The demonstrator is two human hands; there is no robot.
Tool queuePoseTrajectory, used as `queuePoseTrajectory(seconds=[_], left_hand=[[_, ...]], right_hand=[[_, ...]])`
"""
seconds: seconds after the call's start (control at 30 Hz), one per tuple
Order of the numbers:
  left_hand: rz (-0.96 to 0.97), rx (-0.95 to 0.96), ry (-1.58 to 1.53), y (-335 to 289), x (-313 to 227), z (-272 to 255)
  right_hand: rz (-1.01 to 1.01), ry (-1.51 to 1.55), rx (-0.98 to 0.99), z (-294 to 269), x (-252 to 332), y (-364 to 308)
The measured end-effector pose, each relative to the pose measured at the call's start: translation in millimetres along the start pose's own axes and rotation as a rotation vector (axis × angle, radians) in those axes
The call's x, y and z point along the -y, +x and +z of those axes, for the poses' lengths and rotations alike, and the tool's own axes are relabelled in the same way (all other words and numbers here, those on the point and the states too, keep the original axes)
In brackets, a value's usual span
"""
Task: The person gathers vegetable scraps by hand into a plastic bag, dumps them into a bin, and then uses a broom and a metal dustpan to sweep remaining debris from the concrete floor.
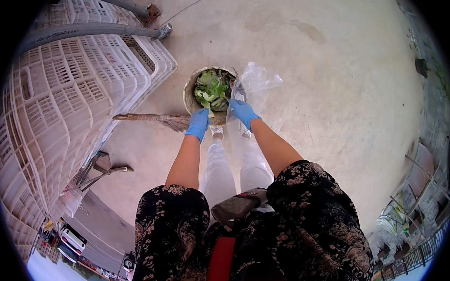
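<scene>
A round bucket (pixel 189 92), its rim pale and dirty, stands on the floor in front of my feet. Loose green leaves (pixel 214 90), some pale and some dark, fill it. My left hand (pixel 199 122), in a blue glove, is closed at the near left rim, against a pale leaf; whether it grips leaf or rim is hidden. A clear plastic bag (pixel 259 82) hangs along the bucket's right side. My right hand (pixel 243 112), also gloved in blue, has its fingers closed on the bag beside the right rim.
Stacked white plastic crates (pixel 88 76) rise along the left, with grey pipes (pixel 90 31) across them. A straw broom (pixel 154 117) lies between crates and bucket. Behind it is a long-handled dustpan (pixel 103 162). Concrete floor (pixel 335 95) stretches right, toward racks (pixel 416 206) at the edge.
</scene>
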State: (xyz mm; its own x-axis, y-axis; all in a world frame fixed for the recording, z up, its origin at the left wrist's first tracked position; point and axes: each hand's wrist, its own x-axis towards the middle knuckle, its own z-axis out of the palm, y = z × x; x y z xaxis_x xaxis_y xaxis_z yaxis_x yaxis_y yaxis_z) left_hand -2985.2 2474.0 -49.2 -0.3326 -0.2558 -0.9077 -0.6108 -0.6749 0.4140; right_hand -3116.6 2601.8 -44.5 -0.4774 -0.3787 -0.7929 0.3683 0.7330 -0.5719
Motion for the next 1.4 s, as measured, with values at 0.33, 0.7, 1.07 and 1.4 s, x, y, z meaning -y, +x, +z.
queuePoseTrajectory(seconds=[0.33,0.7,1.07,1.4], left_hand=[[-0.048,0.119,-0.239,-45.2,13.0,-23.6],[-0.073,0.13,-0.267,-71.3,39.2,-11.6],[0.076,0.129,-0.279,-140.1,-6.9,-0.5],[0.139,0.222,-0.45,-201.7,48.2,-19.9]], right_hand=[[0.263,0.325,-0.024,-64.0,-31.3,-70.4],[0.234,0.235,-0.116,-95.6,-27.0,-78.9],[0.055,0.274,0.083,-96.8,36.8,-140.1],[0.068,0.202,0.104,-90.1,15.8,-178.1]])
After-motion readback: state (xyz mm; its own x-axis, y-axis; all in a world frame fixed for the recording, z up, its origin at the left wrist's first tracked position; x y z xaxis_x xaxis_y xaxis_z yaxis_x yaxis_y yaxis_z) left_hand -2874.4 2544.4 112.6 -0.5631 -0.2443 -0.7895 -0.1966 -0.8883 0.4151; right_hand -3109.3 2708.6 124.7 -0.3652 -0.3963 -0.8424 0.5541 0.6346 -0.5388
